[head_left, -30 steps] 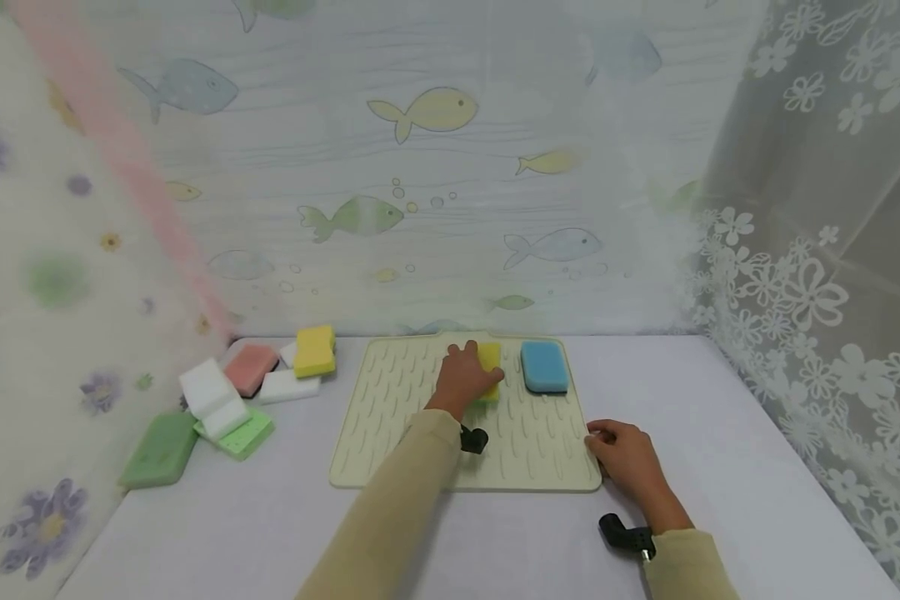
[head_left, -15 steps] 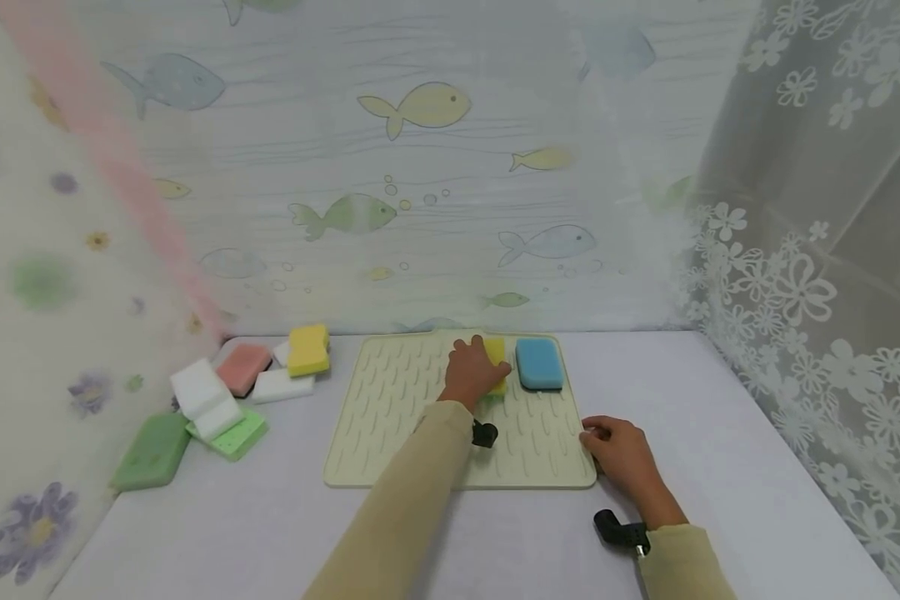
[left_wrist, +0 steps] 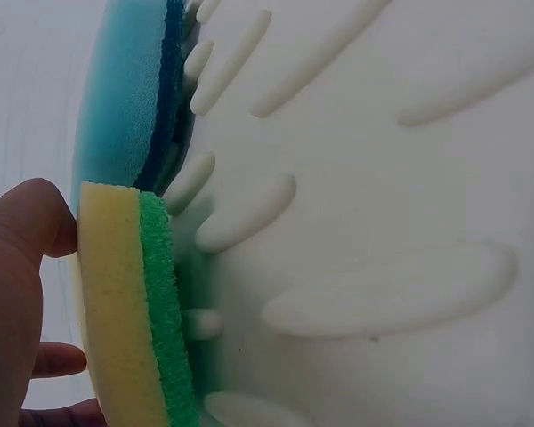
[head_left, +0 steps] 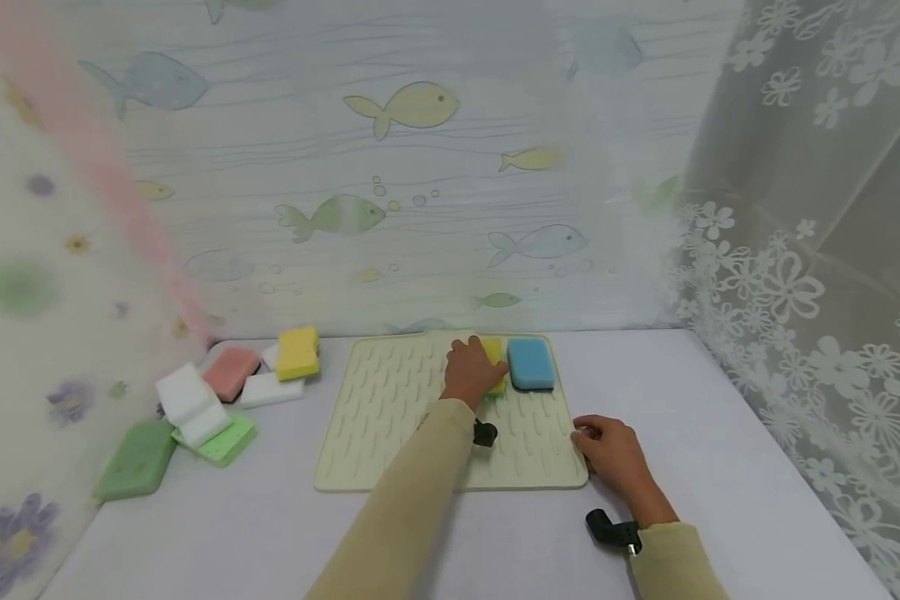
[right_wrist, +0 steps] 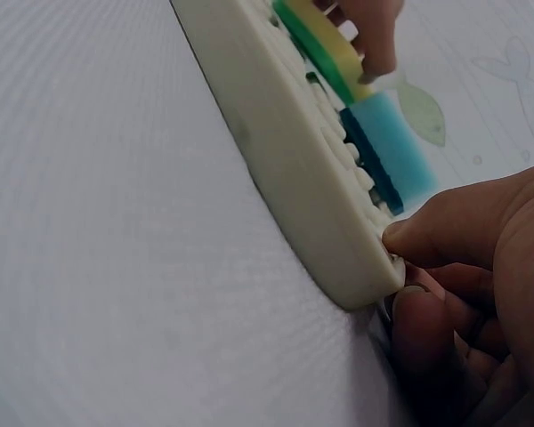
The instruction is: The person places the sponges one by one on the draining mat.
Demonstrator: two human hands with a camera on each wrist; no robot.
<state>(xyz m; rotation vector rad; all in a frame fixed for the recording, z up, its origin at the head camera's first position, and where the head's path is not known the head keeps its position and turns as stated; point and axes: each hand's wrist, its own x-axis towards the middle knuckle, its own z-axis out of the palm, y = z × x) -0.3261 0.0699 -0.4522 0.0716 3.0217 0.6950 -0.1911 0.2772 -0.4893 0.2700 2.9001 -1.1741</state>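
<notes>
While the left hand (head_left: 468, 372) is laid over a yellow sponge (head_left: 494, 358) w/ a green scrub layer, the sponge is held on the ribbed mat (head_left: 390, 417) near the mat's far edge, right of centre. In the left wrist view the sponge (left_wrist: 133, 311) is seen clamped by that hand's fingers (left_wrist: 36, 231), thumb at one end, other fingertips curled at the other; its green side faces the mat's ribs (left_wrist: 383, 294). A blue sponge (head_left: 530, 363) is set just beside it, toward the mat's far right corner; the two look touching or nearly so, which can't be told for sure.

The right hand (head_left: 611, 454) is placed at the mat's near right corner. In the right wrist view its fingers (right_wrist: 445, 231) are seen curled & pinched on the mat's rim (right_wrist: 338, 258), thumb below, fingertip on top.

The mat is laid flat on the counter (head_left: 720, 467), roughly mid-counter. Toward the counter's left edge a loose group of spare sponges is spread: a yellow one (head_left: 297, 352), a pink one (head_left: 229, 372), white blocks (head_left: 192, 402), a light green one (head_left: 225, 442) & a darker green one (head_left: 134, 470) nearest the front left. All are well apart from the mat.
</notes>
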